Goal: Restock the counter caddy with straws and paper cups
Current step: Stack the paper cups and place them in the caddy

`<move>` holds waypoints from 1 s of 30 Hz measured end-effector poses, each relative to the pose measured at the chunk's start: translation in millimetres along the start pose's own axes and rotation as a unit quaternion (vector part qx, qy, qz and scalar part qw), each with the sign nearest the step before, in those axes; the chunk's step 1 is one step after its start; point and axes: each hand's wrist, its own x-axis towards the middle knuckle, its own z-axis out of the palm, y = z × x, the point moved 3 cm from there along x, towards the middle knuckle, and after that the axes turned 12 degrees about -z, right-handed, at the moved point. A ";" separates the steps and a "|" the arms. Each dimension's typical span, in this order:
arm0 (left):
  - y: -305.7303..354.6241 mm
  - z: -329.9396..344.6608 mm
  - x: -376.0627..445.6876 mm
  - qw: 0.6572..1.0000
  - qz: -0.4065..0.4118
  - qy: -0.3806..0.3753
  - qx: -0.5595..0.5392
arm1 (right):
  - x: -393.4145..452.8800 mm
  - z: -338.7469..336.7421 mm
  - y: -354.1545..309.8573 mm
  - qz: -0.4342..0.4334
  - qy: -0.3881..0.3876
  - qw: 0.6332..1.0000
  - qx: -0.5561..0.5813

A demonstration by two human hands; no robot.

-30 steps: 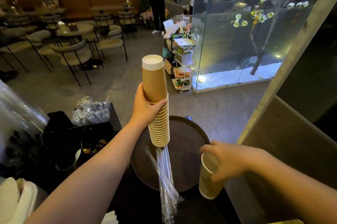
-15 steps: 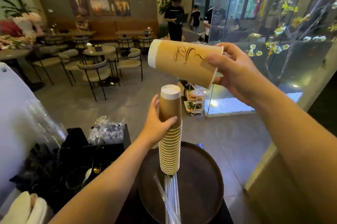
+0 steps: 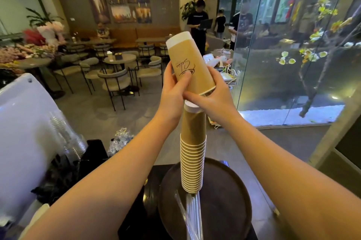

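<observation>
- Café seating fills the background – round tables, padded chairs (image 3: 115,81), framed city pictures on the far wall and a glass partition (image 3: 293,44) to the right.
- Below, a dark bench (image 3: 134,220) carries a round dark tray (image 3: 224,200), with clear wrapped straws (image 3: 192,218) lying across the tray's near left part.
- An upside-down stack of brown paper cups (image 3: 193,154) rises above the tray, its white base at the top; whether its lower end rests on the tray cannot be told.
- The left hand (image 3: 173,91) and the right hand (image 3: 216,95) both grip a single printed paper cup (image 3: 190,66) – inverted, tilted left, its rim just above the stack's top.
- The left thumb presses the cup's printed side with the other fingers (image 3: 169,75) curled behind; the right hand's fingers (image 3: 192,97) wrap under the rim, touching the top of the stack.
- Clear plastic cups (image 3: 66,138) lie stacked at the left beside a white appliance (image 3: 23,132).
</observation>
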 end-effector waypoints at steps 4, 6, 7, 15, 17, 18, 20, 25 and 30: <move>-9.5 -0.8 1.7 0.999 -0.004 -0.002 0.035 | -3.7 4.9 15.2 0.027 -0.020 0.999 -0.029; -16.2 -3.2 1.9 0.998 0.002 -0.001 0.058 | -6.7 7.4 23.3 0.035 -0.024 0.998 -0.043; -20.0 -4.9 1.6 0.998 0.005 -0.003 0.067 | -9.2 9.2 27.7 0.040 -0.026 0.998 -0.046; -60.9 -14.6 -8.6 0.992 -0.014 -0.042 0.119 | -39.9 14.2 76.0 0.111 -0.043 0.992 -0.038; -74.0 -18.6 -12.5 0.992 -0.029 -0.044 0.111 | -51.2 16.6 88.2 0.127 -0.050 0.990 -0.038; -80.7 -20.3 -14.7 0.993 -0.037 -0.043 0.107 | -56.5 17.3 93.5 0.133 -0.053 0.989 -0.039; -92.7 -22.4 -18.8 0.993 -0.049 -0.042 0.101 | -65.9 18.6 103.0 0.143 -0.062 0.987 -0.038; -112.4 -25.1 -22.8 0.993 -0.066 -0.042 0.093 | -80.9 20.9 117.8 0.162 -0.065 0.984 -0.022; -129.0 -28.5 -26.8 0.993 -0.069 -0.053 0.084 | -94.4 22.5 122.4 0.172 -0.057 0.983 -0.015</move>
